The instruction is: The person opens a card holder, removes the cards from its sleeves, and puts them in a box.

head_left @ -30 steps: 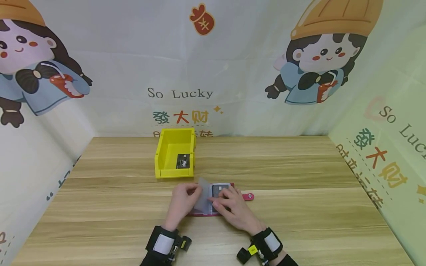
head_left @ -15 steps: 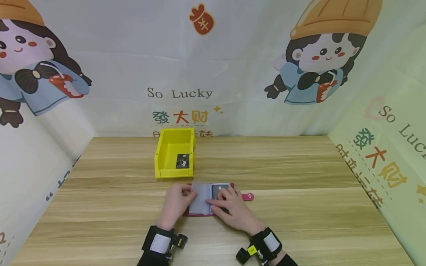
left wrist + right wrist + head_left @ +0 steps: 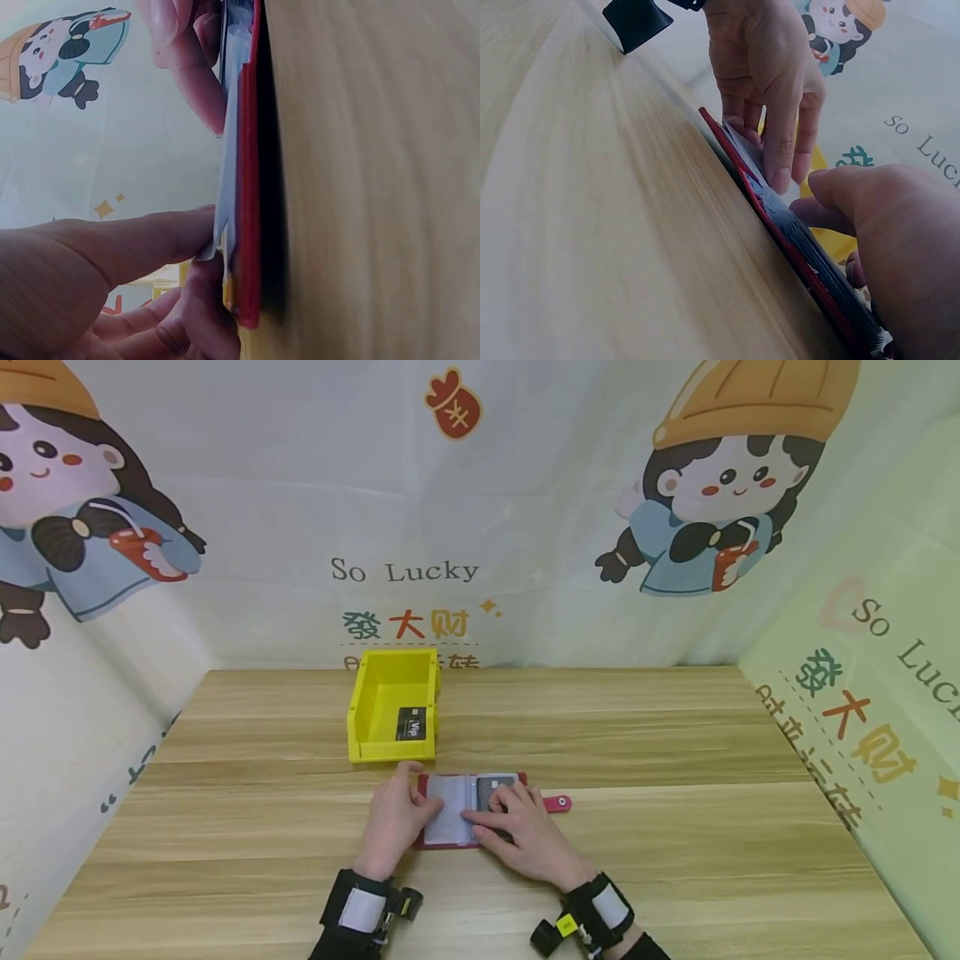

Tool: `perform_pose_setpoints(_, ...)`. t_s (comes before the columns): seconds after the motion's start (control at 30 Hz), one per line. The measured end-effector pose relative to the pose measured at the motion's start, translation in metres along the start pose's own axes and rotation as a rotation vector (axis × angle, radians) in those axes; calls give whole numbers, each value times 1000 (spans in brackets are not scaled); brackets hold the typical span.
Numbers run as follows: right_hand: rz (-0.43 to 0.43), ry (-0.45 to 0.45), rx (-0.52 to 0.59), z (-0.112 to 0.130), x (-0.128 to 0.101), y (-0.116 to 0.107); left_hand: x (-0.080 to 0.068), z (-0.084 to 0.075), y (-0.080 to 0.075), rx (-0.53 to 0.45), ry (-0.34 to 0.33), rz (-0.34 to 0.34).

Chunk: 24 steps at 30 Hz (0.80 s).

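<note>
A red card holder (image 3: 450, 842) lies open on the wooden table (image 3: 675, 827), its snap strap (image 3: 558, 802) sticking out to the right. My left hand (image 3: 405, 810) rests on the left half, straight fingers pressing a clear sleeve (image 3: 448, 806) flat. In the left wrist view the sleeve's edge (image 3: 223, 225) sits against my left hand (image 3: 150, 240). My right hand (image 3: 501, 821) lies on the right half, fingers flat over a dark card (image 3: 491, 787). The right wrist view shows the holder (image 3: 780, 225) edge-on, with the left hand (image 3: 769, 97) beyond it.
A yellow open-fronted bin (image 3: 367, 710) stands just behind the holder, with a black VIP card (image 3: 411, 723) lying inside. Printed cloth walls close in the table on the back, left and right.
A clear sleeve that stood up between my hands a second ago has been turned over to the left and now lies flat. My left hand moved slightly left with it.
</note>
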State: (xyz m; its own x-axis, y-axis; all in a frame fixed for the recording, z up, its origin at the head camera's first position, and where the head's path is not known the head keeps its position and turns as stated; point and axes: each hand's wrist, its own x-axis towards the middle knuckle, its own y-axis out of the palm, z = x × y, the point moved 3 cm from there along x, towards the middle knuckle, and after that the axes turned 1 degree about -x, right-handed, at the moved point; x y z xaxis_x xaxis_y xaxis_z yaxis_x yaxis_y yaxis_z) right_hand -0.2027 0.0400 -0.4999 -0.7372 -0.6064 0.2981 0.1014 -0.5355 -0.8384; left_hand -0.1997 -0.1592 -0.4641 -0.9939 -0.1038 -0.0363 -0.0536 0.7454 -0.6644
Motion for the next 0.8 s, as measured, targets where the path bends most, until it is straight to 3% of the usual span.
perform_pose_setpoints(0.1, -55, 1, 37, -1, 0, 0, 0, -2, 0, 26, 3, -11)
perform_pose_setpoints(0.23, -238, -11, 46, -6, 0, -3, -1, -6, 1, 55, 12, -26)
perform_pose_setpoints(0.37, -368, 84, -17, -8, -1, -6, -2, -12, 6, 84, 92, -46)
perform_pose_setpoints(0.47, -342, 192, -49, -9, -1, -6, -4, -17, 12, 128, 179, -68)
perform_pose_setpoints(0.57, -299, 236, -53, -10, -1, -6, -6, -20, 17, 155, 229, -69)
perform_pose_setpoints(0.8, -278, 231, -43, -10, -2, -7, -3, -24, 29, 113, 214, 15)
